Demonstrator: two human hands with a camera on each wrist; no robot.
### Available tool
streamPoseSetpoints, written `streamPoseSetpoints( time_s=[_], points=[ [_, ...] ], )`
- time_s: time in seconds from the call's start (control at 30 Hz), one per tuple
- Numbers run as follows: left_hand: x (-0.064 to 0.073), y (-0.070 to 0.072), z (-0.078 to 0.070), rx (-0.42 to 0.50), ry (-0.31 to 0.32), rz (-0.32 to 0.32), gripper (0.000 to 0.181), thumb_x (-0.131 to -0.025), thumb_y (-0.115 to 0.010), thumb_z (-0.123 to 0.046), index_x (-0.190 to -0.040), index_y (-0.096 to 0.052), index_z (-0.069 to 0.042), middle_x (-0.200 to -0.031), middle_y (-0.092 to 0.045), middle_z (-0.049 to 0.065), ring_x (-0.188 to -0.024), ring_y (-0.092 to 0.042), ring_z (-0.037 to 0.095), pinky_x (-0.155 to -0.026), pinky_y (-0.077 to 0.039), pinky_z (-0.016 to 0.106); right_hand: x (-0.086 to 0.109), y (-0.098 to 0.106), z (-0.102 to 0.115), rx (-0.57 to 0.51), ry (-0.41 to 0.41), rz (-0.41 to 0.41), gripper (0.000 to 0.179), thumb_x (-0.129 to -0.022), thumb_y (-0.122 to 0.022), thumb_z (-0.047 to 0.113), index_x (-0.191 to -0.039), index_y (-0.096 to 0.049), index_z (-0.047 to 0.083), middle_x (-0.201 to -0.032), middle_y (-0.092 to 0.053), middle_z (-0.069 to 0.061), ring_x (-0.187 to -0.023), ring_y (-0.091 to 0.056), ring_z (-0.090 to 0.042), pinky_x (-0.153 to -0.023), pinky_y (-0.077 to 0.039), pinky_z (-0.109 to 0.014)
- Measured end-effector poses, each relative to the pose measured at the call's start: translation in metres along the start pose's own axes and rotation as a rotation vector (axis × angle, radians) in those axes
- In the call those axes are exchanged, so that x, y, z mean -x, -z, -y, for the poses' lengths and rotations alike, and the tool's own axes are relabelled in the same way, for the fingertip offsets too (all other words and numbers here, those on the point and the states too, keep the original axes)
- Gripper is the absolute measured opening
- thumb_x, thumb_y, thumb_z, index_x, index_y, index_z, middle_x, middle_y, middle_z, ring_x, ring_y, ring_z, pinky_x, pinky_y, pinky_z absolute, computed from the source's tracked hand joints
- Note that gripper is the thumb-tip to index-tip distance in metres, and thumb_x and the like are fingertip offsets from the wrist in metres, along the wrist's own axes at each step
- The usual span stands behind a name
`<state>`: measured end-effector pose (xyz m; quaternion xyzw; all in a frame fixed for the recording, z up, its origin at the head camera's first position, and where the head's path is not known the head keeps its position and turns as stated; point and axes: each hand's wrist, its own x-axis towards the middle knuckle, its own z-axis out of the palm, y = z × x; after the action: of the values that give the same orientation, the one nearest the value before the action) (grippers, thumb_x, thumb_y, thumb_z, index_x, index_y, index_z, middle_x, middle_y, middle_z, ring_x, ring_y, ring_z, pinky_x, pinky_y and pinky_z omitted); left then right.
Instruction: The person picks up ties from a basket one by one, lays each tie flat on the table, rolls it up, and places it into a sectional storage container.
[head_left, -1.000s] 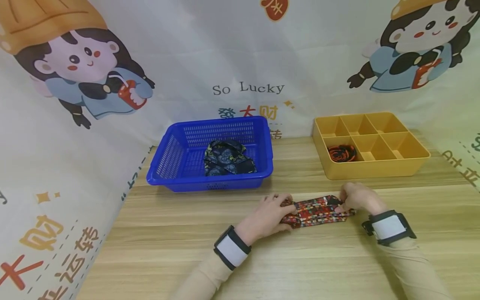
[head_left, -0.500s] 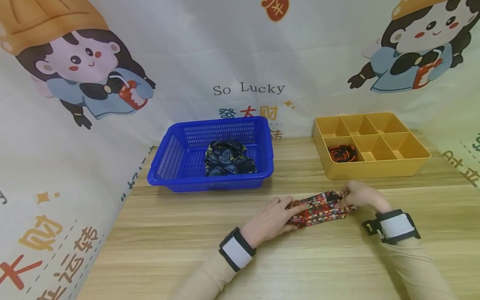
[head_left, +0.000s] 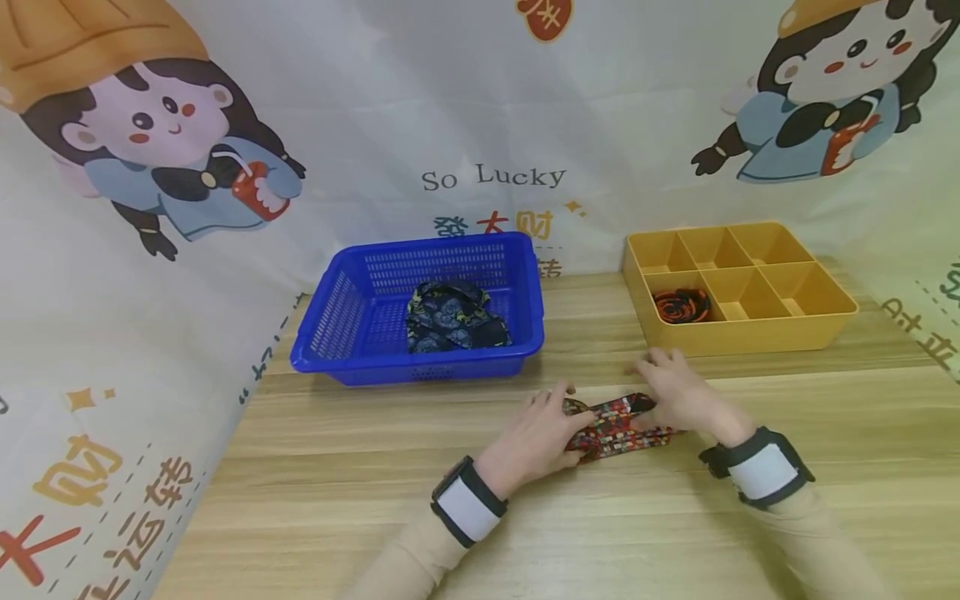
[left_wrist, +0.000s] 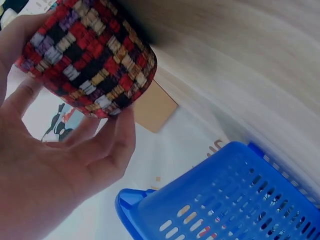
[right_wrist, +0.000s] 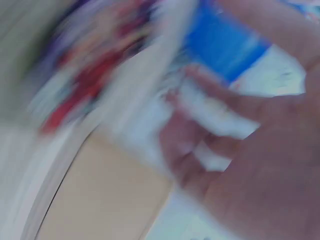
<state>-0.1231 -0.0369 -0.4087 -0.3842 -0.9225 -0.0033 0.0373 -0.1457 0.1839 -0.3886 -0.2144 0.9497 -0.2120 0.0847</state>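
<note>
On the table in the head view lies a folded strip of cloth (head_left: 617, 427) with a small red, black and cream check pattern. My left hand (head_left: 531, 437) holds its left end; in the left wrist view the rounded fold (left_wrist: 95, 60) sits between thumb and fingers. Above the right end is my right hand (head_left: 686, 402), fingers loosely bent and apart. Blurred in the right wrist view, those fingers (right_wrist: 180, 135) appear clear of the cloth (right_wrist: 95, 65). Part of the strip is hidden under both hands.
A blue perforated basket (head_left: 352, 372) with a dark patterned cloth (head_left: 453, 318) in it stands back left. Back right stands a yellow compartment box (head_left: 750, 337); its front-left compartment holds a rolled black-and-orange cloth (head_left: 681, 306). A printed curtain (head_left: 360, 125) hangs behind.
My right hand has let go of the strip's right end and moved left over it. The left hand shifted slightly and stays on the left end. The strip's angle has flattened a little.
</note>
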Motion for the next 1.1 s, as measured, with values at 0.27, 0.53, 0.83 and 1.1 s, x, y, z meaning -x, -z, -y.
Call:
streamPoseSetpoints(
  time_s=[0.27, 0.53, 0.83, 1.1],
  points=[
    [-0.001, -0.004, 0.003, 0.021, -0.077, -0.084, 0.042, -0.074, -0.079, -0.033, -0.110, -0.061, -0.023, -0.119, -0.045, 0.015, -0.094, -0.060, 0.022, -0.082, -0.052, 0.035, -0.010, -0.023, 0.030, -0.170, 0.285, -0.029, 0.077, -0.071, -0.082, 0.019, -0.133, -0.042, -0.004, -0.092, -0.066, -0.006, -0.078, -0.061, -0.008, -0.066, -0.050, -0.022],
    [-0.001, -0.004, 0.007, 0.141, -0.043, -0.045, 0.055, -0.076, -0.077, -0.030, -0.123, -0.051, -0.018, -0.124, -0.045, 0.009, -0.105, -0.056, 0.021, -0.091, -0.049, 0.036, -0.011, -0.023, 0.019, -0.154, 0.181, 0.044, 0.052, -0.063, -0.087, 0.020, -0.106, -0.062, 0.003, -0.092, -0.065, -0.005, -0.080, -0.059, -0.013, -0.068, -0.049, -0.026],
    [-0.004, -0.009, 0.007, 0.152, -0.154, -0.172, 0.037, -0.074, -0.077, -0.024, -0.104, -0.058, -0.017, -0.104, -0.047, 0.007, -0.087, -0.050, 0.015, -0.077, -0.046, 0.024, -0.005, -0.018, 0.021, -0.055, 0.146, 0.044, 0.059, -0.058, -0.089, 0.022, -0.108, -0.061, 0.004, -0.098, -0.051, -0.006, -0.083, -0.054, -0.016, -0.070, -0.049, -0.028],
    [-0.001, -0.007, 0.003, 0.030, -0.107, -0.121, 0.046, -0.083, -0.069, -0.038, -0.126, -0.057, -0.024, -0.116, -0.051, 0.008, -0.101, -0.053, 0.020, -0.088, -0.048, 0.031, -0.007, -0.018, 0.016, -0.122, 0.177, 0.026, 0.047, -0.065, -0.082, 0.013, -0.107, -0.066, 0.005, -0.094, -0.053, -0.006, -0.079, -0.052, -0.016, -0.065, -0.042, -0.021]
  ],
)
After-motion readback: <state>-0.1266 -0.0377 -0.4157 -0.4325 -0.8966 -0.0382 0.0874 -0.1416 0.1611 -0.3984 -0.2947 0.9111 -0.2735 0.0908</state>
